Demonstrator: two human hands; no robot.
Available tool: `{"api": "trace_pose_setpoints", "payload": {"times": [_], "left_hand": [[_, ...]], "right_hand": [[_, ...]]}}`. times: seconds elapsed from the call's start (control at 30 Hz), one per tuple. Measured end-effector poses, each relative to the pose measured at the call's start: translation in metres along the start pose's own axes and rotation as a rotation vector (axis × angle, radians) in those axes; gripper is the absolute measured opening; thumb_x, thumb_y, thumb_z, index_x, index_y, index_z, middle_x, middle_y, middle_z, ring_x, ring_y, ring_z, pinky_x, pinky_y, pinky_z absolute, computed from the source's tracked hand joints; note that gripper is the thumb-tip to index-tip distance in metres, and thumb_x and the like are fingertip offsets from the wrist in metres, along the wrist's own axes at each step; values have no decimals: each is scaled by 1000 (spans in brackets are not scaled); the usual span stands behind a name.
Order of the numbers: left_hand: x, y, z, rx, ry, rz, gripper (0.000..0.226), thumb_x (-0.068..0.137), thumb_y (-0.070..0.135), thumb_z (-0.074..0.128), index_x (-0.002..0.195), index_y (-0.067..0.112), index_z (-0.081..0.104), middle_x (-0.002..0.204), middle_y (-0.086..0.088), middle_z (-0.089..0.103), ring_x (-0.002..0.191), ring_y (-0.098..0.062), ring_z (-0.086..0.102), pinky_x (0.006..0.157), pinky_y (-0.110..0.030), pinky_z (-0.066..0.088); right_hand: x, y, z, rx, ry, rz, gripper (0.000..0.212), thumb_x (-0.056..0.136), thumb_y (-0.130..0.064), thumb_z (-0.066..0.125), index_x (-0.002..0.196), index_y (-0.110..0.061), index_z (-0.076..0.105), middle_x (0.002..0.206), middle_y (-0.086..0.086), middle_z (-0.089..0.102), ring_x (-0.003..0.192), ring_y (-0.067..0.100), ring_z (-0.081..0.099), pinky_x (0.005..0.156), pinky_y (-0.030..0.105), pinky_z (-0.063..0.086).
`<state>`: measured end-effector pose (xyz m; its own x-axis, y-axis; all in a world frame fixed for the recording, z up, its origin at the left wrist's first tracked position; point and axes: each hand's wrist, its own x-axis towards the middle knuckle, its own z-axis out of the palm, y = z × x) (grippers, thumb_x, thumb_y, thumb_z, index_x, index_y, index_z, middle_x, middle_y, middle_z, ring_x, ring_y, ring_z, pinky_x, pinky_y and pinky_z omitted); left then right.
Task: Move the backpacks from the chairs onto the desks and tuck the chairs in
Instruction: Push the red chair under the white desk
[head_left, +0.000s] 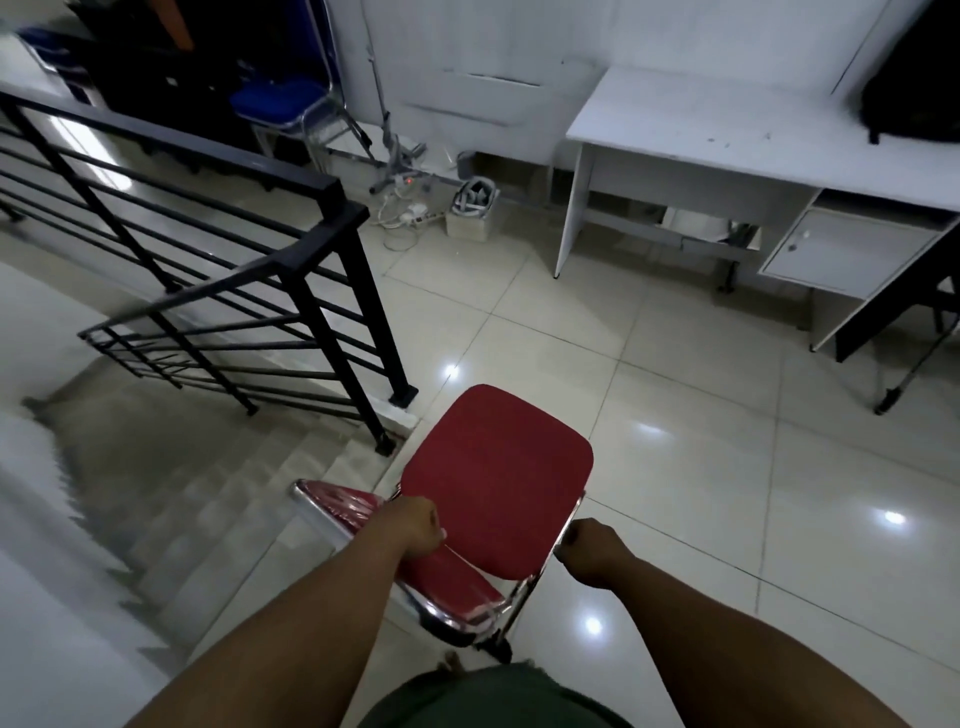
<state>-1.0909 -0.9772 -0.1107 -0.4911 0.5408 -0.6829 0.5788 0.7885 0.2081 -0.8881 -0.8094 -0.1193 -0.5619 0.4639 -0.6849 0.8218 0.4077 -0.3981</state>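
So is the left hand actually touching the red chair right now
Touching. The head view shows the left hand closed over the top edge of the red chair backrest, with no gap; the right hand grips the frame's other side.

Dim room, lamp glare on glossy floor (675, 364), blurred, warped edges

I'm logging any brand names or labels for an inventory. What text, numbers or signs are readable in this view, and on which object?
None: no word, number or sign is readable in this view.
red chair: plain fabric seat, no label showing.
white desk: dark specks only, no print.
black backpack on the desk: too dark and blurred to show any logo.
small bin by the wall: contents too small to read.
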Motion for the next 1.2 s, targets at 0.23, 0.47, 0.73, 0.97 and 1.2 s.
{"api": "trace_pose_setpoints", "payload": {"times": [0.23,0.47,0.73,0.97,1.2], "left_hand": [[-6,-5,15,63,38,54,30,91,44,56,109,22,66,113,-2,67,104,-22,62,95,-38,49],[8,-17,7,49,-80,176,34,91,46,60,115,23,65,122,-2,63,110,-22,59,96,-37,48],[4,-54,-30,135,-141,471,36,90,49,60,115,24,67,120,-3,67,108,-23,61,96,-37,49],[-14,-105,-55,296,-85,760,56,81,80,44,99,30,62,94,10,62,85,-12,57,78,-34,48],[3,-129,-56,661,126,788,48,81,28,67,126,25,51,119,-2,59,108,-25,56,91,-39,45]], "right_hand": [[3,-10,13,-38,-12,-6,29,94,-29,51,66,-25,45,75,-1,52,82,20,52,71,25,39],[10,-39,41,49,47,54,20,90,-27,54,94,-12,65,97,9,66,89,23,62,71,27,43],[6,-106,94,164,143,188,22,90,-25,59,99,-8,69,100,13,69,87,24,62,71,25,44],[-7,-151,114,285,306,241,34,92,-47,55,75,-19,62,81,6,68,80,27,66,71,32,51],[-49,-178,125,253,299,-26,78,74,-92,32,108,-30,64,98,-9,69,86,11,64,78,32,52]]}}
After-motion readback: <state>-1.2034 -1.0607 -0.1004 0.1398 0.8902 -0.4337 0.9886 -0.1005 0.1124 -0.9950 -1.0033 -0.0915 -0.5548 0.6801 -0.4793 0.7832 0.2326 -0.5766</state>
